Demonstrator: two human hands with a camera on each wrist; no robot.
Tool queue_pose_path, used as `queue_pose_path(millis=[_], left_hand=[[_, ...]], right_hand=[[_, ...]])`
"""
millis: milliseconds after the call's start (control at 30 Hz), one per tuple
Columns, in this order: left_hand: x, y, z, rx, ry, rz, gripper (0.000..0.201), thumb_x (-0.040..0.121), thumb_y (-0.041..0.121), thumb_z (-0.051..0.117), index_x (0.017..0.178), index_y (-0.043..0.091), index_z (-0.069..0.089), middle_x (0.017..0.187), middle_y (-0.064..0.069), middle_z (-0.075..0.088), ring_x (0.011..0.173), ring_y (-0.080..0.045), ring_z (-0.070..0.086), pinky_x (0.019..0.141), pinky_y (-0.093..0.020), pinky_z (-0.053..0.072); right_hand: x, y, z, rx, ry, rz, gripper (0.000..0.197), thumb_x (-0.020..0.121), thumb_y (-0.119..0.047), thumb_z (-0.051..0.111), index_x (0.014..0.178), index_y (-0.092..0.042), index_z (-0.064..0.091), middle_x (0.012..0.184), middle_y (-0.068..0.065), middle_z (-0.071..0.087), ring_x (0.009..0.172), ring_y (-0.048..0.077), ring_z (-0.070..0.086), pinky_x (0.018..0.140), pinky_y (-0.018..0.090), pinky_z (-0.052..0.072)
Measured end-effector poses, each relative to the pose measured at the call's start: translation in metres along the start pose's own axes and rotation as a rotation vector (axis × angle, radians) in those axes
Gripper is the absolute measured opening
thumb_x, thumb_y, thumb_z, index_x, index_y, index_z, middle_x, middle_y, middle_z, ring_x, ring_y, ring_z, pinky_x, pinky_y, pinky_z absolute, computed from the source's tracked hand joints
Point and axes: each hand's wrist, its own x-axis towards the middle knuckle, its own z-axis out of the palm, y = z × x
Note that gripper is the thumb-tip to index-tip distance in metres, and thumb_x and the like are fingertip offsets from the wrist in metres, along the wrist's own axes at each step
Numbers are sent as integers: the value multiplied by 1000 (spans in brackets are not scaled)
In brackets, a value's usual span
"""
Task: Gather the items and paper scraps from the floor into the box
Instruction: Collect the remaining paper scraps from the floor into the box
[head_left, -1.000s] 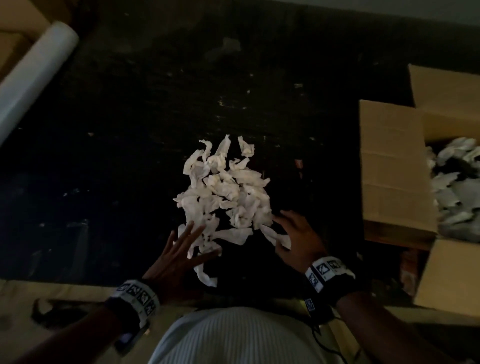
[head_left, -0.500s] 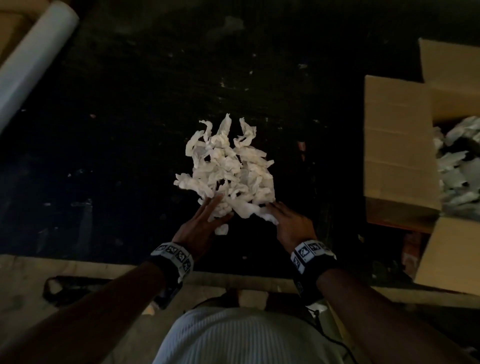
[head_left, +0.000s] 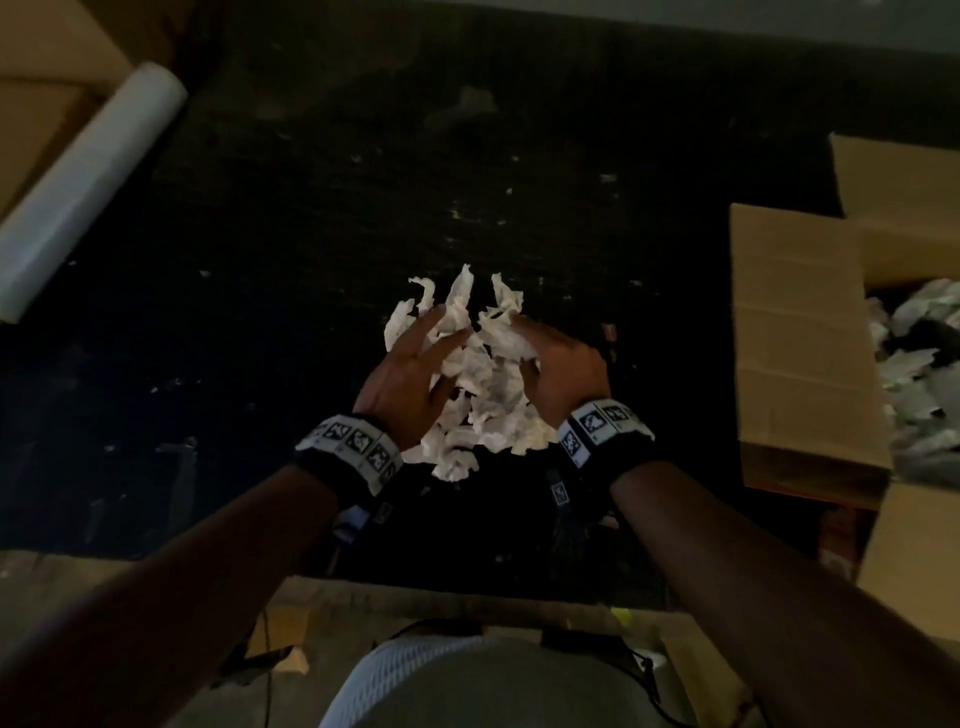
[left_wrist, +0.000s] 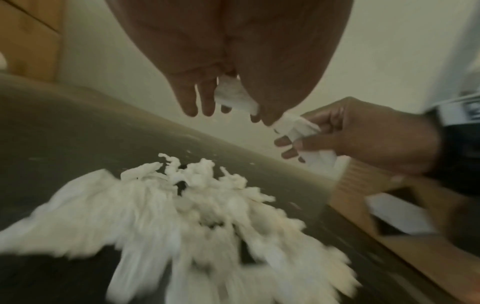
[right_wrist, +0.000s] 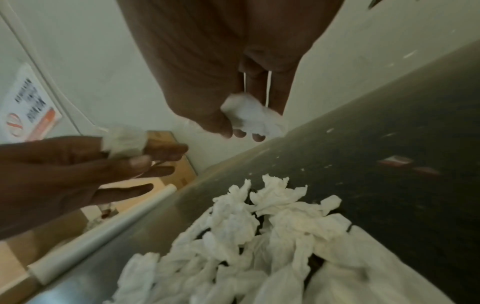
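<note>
A heap of crumpled white paper scraps (head_left: 483, 400) lies on the dark floor, squeezed between my two hands. My left hand (head_left: 410, 379) cups its left side and my right hand (head_left: 561, 374) its right side, fingers curled into the paper. In the left wrist view my left hand (left_wrist: 221, 92) pinches a scrap (left_wrist: 233, 96) above the blurred heap (left_wrist: 194, 205). The right wrist view has my right hand (right_wrist: 233, 82) gripping a scrap (right_wrist: 252, 115) over the heap (right_wrist: 259, 236). The open cardboard box (head_left: 800, 338) stands to the right, with scraps inside (head_left: 924, 364).
A white roll (head_left: 88, 192) lies at the upper left beside cardboard (head_left: 41, 78). A small reddish bit (head_left: 608, 332) sits on the floor between heap and box. Tiny white flecks dot the dark floor (head_left: 311, 260). A pale strip runs along the near edge (head_left: 130, 587).
Both hands slid forward from the heap's near edge to its sides and closed in. The heap went from spread out to a narrow bunch between the palms.
</note>
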Motion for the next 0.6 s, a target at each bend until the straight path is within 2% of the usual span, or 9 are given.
queue_pose_path(millis=[67, 133, 200, 267, 333, 367, 467, 533, 600], left_hand=[[20, -6, 4, -7, -105, -93, 69, 93, 40, 65, 154, 34, 32, 167, 1, 9, 152, -26, 18, 112, -51, 41], [34, -14, 9, 50, -256, -154, 95, 81, 65, 66, 158, 37, 18, 168, -1, -2, 154, -32, -4, 118, -65, 20], [40, -21, 9, 135, -385, -208, 122, 63, 85, 65, 157, 45, 0, 166, 2, -17, 152, -34, -18, 116, -73, 6], [37, -28, 4, 201, -478, -216, 141, 47, 93, 66, 153, 50, -16, 162, 3, -30, 148, -38, -28, 109, -75, -2], [24, -35, -1, 277, -566, -179, 153, 36, 96, 67, 148, 51, -27, 158, 0, -41, 144, -41, -35, 106, -78, -4], [15, -38, 0, 307, -609, -150, 157, 33, 97, 66, 147, 50, -30, 155, -2, -45, 142, -41, -38, 105, -80, -5], [-7, -49, 12, 322, -697, -106, 160, 32, 95, 69, 146, 48, -32, 151, -2, -51, 138, -40, -45, 105, -82, -7], [-9, -51, 23, 312, -692, -118, 159, 34, 93, 70, 147, 47, -31, 152, -3, -50, 139, -40, -43, 107, -82, -3], [-1, -50, 33, 303, -672, -136, 156, 39, 90, 72, 148, 47, -31, 154, -5, -47, 142, -42, -37, 110, -79, 2]], right_hand=[[21, 2, 8, 17, -127, 26, 68, 91, -28, 63, 152, -33, 33, 149, 3, 48, 129, 27, 52, 106, 43, 45], [33, 8, 19, 17, -302, 33, 84, 89, -36, 68, 157, -29, 20, 159, 6, 32, 141, 27, 38, 113, 42, 36], [36, 18, 22, 41, -364, 17, 98, 83, -45, 73, 158, -29, 12, 163, 6, 19, 148, 26, 22, 118, 45, 26], [31, 29, 17, 47, -368, -3, 109, 76, -57, 75, 157, -35, 4, 166, 3, 6, 151, 24, 8, 122, 49, 13], [19, 43, 15, -54, -442, -53, 127, 65, -70, 76, 155, -42, -9, 164, -1, -17, 151, 24, -11, 116, 47, -11], [13, 52, 16, -110, -486, -87, 135, 59, -74, 77, 152, -46, -16, 161, -2, -28, 149, 26, -19, 112, 48, -14], [5, 72, 29, -194, -578, -141, 147, 48, -74, 82, 146, -52, -26, 153, -5, -44, 145, 33, -30, 113, 58, -6], [11, 77, 40, -208, -621, -149, 143, 55, -65, 84, 146, -51, -25, 154, -6, -42, 146, 33, -25, 115, 61, 0], [22, 74, 49, -183, -655, -169, 132, 68, -54, 83, 150, -46, -21, 160, -5, -31, 150, 31, -16, 119, 60, 10]])
